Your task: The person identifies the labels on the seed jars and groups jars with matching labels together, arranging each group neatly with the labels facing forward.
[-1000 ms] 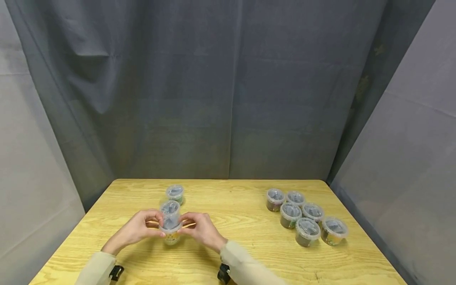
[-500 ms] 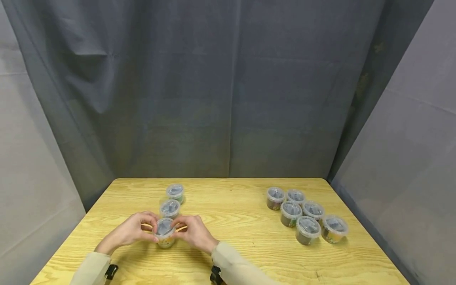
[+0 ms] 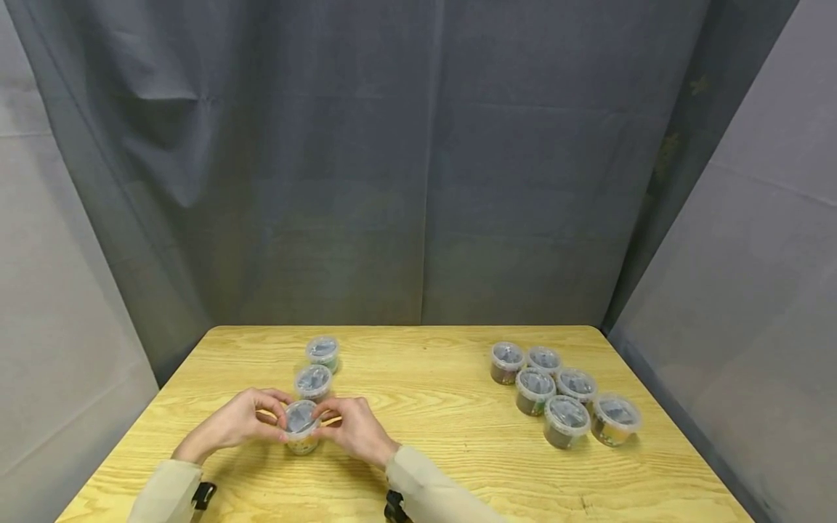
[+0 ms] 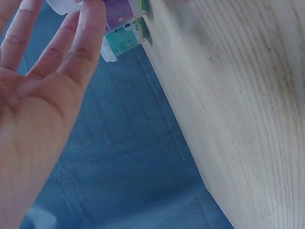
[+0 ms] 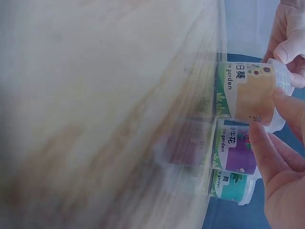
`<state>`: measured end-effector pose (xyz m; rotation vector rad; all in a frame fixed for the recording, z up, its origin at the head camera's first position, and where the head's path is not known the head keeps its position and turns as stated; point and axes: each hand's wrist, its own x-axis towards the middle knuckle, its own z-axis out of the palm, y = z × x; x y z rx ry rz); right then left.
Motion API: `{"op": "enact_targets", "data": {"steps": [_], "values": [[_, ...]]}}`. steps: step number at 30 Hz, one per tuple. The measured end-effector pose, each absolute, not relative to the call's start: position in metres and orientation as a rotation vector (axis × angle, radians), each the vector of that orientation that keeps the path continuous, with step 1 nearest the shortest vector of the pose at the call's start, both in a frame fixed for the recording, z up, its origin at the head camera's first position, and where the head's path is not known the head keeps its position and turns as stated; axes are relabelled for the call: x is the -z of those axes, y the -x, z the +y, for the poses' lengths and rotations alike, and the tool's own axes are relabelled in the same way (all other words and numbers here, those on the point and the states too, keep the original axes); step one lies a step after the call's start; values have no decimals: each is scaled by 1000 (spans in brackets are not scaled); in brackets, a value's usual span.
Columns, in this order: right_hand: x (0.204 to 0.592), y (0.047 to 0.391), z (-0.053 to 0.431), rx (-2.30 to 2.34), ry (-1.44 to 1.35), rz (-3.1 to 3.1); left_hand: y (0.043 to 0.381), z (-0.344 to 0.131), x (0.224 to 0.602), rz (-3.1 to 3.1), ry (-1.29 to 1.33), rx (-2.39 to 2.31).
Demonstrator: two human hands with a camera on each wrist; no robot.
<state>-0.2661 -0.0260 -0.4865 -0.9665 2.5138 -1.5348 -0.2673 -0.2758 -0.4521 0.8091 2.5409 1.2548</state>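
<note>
A small clear-lidded plastic tub with an orange label [image 5: 257, 93] stands upright at the near end of a short row on the left of the table. My left hand [image 3: 245, 423] pinches its lid rim from the left, thumb toward me. From the other side my right hand [image 3: 358, 430] grips the same rim with thumb and fingers. Directly behind stands a tub with a purple label [image 5: 238, 149], close to the orange one. Farthest in the row is a tub with a teal label [image 5: 232, 185]. The left wrist view cuts off most of the held tub.
On the right of the wooden table [image 3: 425, 392] several similar lidded tubs [image 3: 566, 421] stand in a cluster, the nearest right one with a yellow-orange label [image 3: 615, 420]. A dark grey curtain [image 3: 418, 181] hangs behind the table. Pale cloth walls [image 3: 739, 290] flank it.
Both hands have brought the orange-labelled tub left and down, away from overlapping the purple-labelled one, to the row's near end. Over the last half second they have barely moved.
</note>
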Motion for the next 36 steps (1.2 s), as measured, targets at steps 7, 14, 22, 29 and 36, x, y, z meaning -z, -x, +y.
{"op": "enact_targets", "data": {"steps": [7, 14, 22, 29, 36], "values": [[486, 265, -27, 1525, 966, 2531, 267, -275, 449, 2538, -790, -1256], [486, 265, -27, 1515, 969, 2543, 267, -276, 449, 2541, -789, -1252], [486, 265, -27, 1517, 963, 2539, 268, -277, 451, 2558, -790, -1231], [485, 265, -27, 1509, 961, 2535, 268, -278, 452, 2574, -778, -1204], [484, 262, -24, 1516, 940, 2545, 269, -273, 453, 2688, -737, -1190]]}}
